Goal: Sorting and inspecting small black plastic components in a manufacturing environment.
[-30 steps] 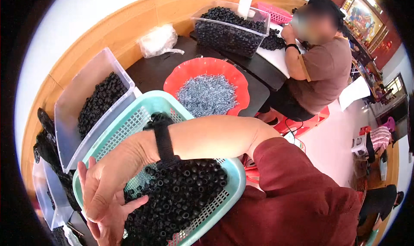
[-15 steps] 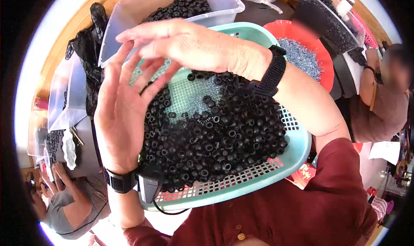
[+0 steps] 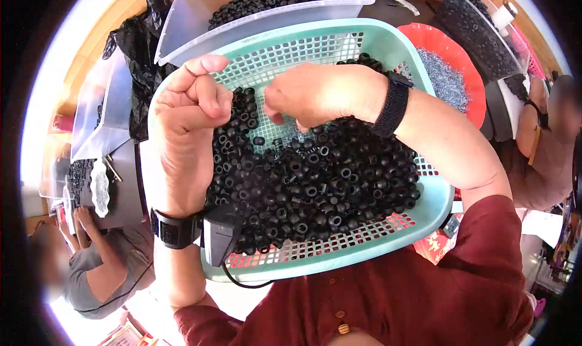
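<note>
A turquoise plastic basket [image 3: 339, 258] with lattice walls holds a heap of small black ring-shaped plastic parts [image 3: 315, 188]. Among them lies a patch of small metal springs [image 3: 297, 137]. My left hand [image 3: 188, 116] is raised over the basket's left side, its fingers curled in and thumb bent across; whatever they hold is hidden. Reaching in from the right, my right hand [image 3: 327, 94] hangs above the springs with its fingers bent down and closed. Its fingertips are partly hidden, and I cannot make out anything in them.
Behind the basket stands a clear bin [image 3: 267, 19] of black parts, with a black plastic bag [image 3: 136, 61] to its left. A red dish [image 3: 473, 73] of metal springs sits at right, near another bin [image 3: 479, 37]. Other people work on both sides.
My hands were together with fingers stretched out above the basket. Now they are apart: the left has curled its fingers, and the right has lowered toward the springs. The whole view has shifted slightly.
</note>
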{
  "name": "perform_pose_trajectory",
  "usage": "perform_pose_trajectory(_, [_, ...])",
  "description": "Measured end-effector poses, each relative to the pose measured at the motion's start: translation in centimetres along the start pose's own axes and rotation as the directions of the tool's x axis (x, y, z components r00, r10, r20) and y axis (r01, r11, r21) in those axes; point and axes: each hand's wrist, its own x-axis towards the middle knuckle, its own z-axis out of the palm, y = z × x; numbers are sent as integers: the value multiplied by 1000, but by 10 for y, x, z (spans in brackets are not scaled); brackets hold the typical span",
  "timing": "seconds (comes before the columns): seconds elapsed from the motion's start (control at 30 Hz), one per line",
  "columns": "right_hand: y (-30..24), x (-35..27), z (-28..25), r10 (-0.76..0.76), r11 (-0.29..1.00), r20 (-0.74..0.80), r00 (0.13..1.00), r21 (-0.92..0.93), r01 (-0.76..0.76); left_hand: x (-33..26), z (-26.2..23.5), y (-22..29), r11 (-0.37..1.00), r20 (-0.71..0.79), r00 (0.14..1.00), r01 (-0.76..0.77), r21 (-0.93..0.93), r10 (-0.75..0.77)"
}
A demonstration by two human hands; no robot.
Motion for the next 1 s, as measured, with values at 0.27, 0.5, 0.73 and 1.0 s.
perform_pose_trajectory(0.27, [8,5,7,-25,1000,-108,994,2,25,4,3,-5,985,-199,977,109,134,-81])
perform_pose_trajectory(0.5, [11,9,3,90,995,-214,973,49,-82,5,5,-9,968,-182,967,208,141,-181])
perform_pose_trajectory(0.73, [7,-4,-2,23,999,-241,970,34,-16,4,3,-9,968,-208,963,204,147,-171])
perform_pose_trajectory(1.0, [3,-1,10,-104,994,-54,993,32,106,6,4,-12,964,-205,960,222,146,-190])
